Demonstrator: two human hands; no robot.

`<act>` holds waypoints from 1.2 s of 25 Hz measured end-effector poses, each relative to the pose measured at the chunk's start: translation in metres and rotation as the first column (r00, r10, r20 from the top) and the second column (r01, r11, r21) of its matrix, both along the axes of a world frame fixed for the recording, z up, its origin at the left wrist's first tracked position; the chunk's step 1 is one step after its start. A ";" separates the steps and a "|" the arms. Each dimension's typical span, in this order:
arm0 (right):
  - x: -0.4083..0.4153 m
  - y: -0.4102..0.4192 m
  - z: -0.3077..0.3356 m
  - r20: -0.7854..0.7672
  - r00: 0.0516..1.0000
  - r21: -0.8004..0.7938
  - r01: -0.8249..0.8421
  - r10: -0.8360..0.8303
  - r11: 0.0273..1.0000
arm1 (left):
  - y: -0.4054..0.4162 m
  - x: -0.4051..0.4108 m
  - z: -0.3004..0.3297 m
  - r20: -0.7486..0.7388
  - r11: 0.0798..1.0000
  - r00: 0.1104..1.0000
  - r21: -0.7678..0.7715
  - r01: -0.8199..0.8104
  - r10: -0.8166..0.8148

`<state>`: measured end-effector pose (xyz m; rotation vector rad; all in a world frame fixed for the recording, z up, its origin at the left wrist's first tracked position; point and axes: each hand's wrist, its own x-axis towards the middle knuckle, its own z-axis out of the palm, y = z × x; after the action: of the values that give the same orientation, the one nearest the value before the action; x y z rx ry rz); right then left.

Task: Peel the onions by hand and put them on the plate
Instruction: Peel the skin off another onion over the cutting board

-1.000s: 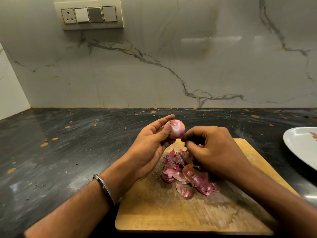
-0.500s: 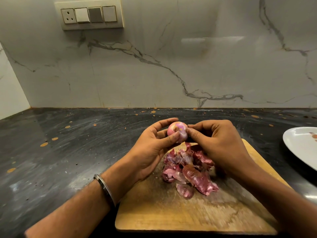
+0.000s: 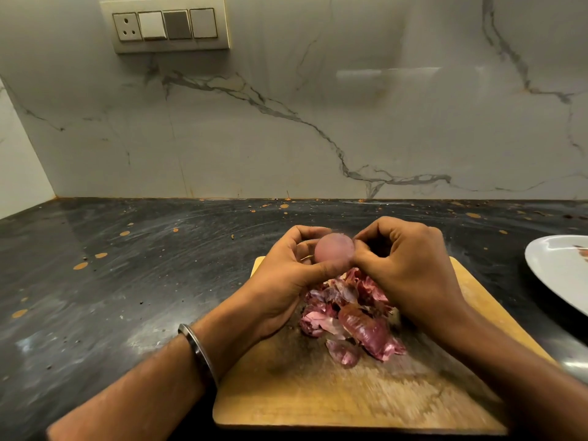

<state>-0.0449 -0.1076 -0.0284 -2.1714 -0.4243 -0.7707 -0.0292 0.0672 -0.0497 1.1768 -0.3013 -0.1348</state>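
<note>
A small pink onion [image 3: 334, 251], blurred by motion, is held above the far end of a wooden cutting board [image 3: 318, 396]. My left hand [image 3: 286, 275] grips it from the left with thumb and curled fingers. My right hand [image 3: 404, 265] pinches its right side with curled fingertips. Under both hands a heap of purple onion skins [image 3: 350, 316] lies on the board. A white plate [image 3: 560, 268] sits at the right edge, partly cut off by the frame.
The board lies on a dark stone counter [image 3: 127, 281] speckled with orange spots. A marble wall [image 3: 318, 122] backs the counter, with a switch panel [image 3: 168, 25] at the upper left. A metal bangle [image 3: 197, 351] circles my left wrist.
My right hand rose from the skin heap to the onion and now pinches it. The onion has turned in my left hand, and more skins lie on the heap.
</note>
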 end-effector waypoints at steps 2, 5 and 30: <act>0.003 -0.003 0.001 -0.034 0.999 0.087 0.010 -0.007 0.996 | 0.001 0.001 0.003 -0.021 0.997 0.999 -0.064 0.040 -0.041; 0.006 -0.005 0.002 -0.135 0.991 0.189 -0.001 0.027 0.982 | 0.003 0.002 0.006 -0.039 0.984 0.994 -0.150 0.096 -0.102; 0.000 0.002 -0.001 -0.021 1.000 0.013 0.011 -0.011 1.000 | -0.002 0.001 -0.004 0.064 0.995 0.995 0.059 -0.083 0.079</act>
<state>-0.0451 -0.1057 -0.0290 -2.1698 -0.3963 -0.7539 -0.0279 0.0655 -0.0535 1.2539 -0.3045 -0.0370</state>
